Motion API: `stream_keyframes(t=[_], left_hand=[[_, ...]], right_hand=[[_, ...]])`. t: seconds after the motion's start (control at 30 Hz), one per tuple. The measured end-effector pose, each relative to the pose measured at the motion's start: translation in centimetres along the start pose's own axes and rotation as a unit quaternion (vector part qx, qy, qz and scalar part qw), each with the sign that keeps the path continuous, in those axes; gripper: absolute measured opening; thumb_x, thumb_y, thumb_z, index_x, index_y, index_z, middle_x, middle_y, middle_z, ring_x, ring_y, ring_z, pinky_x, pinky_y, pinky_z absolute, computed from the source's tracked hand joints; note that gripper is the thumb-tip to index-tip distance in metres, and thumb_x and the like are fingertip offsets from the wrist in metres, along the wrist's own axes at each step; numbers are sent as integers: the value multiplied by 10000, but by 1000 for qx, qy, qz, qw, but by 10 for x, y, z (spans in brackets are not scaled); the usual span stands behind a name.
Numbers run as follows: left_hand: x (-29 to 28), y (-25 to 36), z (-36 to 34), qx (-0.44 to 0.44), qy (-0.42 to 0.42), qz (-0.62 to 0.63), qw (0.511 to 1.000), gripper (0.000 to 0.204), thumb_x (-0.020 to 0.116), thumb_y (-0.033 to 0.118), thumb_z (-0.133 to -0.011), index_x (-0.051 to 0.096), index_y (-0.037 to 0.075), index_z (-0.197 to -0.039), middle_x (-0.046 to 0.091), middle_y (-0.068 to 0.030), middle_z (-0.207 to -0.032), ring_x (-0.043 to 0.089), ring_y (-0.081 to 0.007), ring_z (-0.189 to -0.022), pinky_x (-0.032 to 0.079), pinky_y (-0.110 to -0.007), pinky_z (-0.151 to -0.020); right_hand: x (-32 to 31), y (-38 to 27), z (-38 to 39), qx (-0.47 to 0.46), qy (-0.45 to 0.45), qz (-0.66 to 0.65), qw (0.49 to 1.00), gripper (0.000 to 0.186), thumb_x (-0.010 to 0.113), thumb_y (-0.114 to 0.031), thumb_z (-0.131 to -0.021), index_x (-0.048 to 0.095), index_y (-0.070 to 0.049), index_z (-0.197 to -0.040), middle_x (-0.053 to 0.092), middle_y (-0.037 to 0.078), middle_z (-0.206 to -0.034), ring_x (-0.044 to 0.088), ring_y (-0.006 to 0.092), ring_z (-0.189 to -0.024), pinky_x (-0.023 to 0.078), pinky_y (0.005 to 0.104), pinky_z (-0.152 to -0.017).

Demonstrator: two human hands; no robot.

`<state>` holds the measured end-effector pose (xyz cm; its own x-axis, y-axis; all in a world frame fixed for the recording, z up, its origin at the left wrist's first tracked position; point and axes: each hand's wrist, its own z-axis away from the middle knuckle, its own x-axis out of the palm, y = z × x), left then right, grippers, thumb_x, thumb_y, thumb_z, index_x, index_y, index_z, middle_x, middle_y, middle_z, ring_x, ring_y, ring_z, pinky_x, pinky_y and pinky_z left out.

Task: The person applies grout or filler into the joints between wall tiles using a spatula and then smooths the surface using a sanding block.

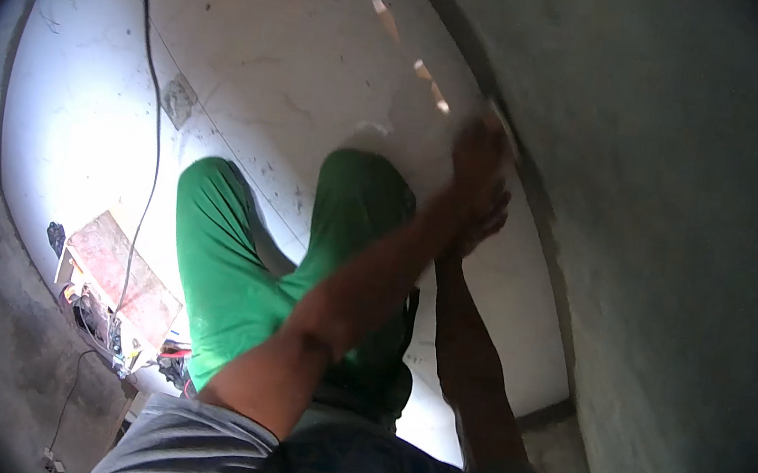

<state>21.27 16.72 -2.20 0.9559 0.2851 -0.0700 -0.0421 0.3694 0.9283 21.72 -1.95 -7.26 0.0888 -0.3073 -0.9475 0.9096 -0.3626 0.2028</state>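
Note:
Both my arms reach to the right edge of a broad white surface [271, 40], beside a grey wall [677, 228]. My left hand [477, 159] is closed and blurred by motion at that edge. A thin pale strip [505, 127] shows just beyond its fingers; whether it is a tool in the hand or part of the edge I cannot make out. Close under the left wrist, my right hand [484, 224] has its fingers curled, and what they grip is hidden. My knees, in green trousers [360, 196], are bent over the white surface.
A black cable [149, 53] runs down the left part of the surface. At the lower left a reddish board [126, 270] lies by a heap of wires and small items [104, 325]. Bright light glares there. A seam and a grey patch [179, 100] mark the surface.

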Motion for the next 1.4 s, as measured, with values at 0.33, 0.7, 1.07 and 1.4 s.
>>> stream_keyframes(t=[0.33, 0.7, 1.07, 1.4], left_hand=[[-22, 3, -72, -6, -22, 127, 992, 351, 585, 292, -1120, 617, -36, -1243, 664, -166, -1029, 619, -268, -963, 519, -447, -884], [-37, 46, -138, 39, 35, 80, 995, 486, 625, 375, -1089, 606, 10, -1409, 669, -197, -1301, 639, -300, -1198, 489, -473, -1041], [-50, 66, -122, 121, 64, -14, 991, 302, 633, 277, -1090, 658, -24, -1094, 686, -201, -1018, 657, -371, -888, 523, -494, -842], [-55, 60, -137, 62, 46, 26, 997, 273, 670, 257, -1080, 654, -15, -1063, 682, -165, -983, 669, -297, -899, 524, -472, -824]], right_hand=[[-26, -4, 4, -7, 71, -114, 991, 821, 602, -380, -1027, 251, -54, -1694, 188, 221, -1777, 155, 463, -1642, 180, 648, -1282], [-31, -8, -6, -36, 142, -105, 984, 681, 381, -404, -1126, 295, -28, -1687, 260, 253, -1751, 267, 496, -1598, 223, 666, -1248], [-23, -8, -6, -39, 123, -117, 985, 691, 412, -391, -1094, 320, -26, -1673, 233, 253, -1764, 229, 502, -1610, 201, 683, -1248], [-22, -5, -4, -32, 88, -118, 989, 714, 422, -404, -1088, 293, -43, -1691, 242, 253, -1762, 226, 509, -1611, 189, 684, -1250]])
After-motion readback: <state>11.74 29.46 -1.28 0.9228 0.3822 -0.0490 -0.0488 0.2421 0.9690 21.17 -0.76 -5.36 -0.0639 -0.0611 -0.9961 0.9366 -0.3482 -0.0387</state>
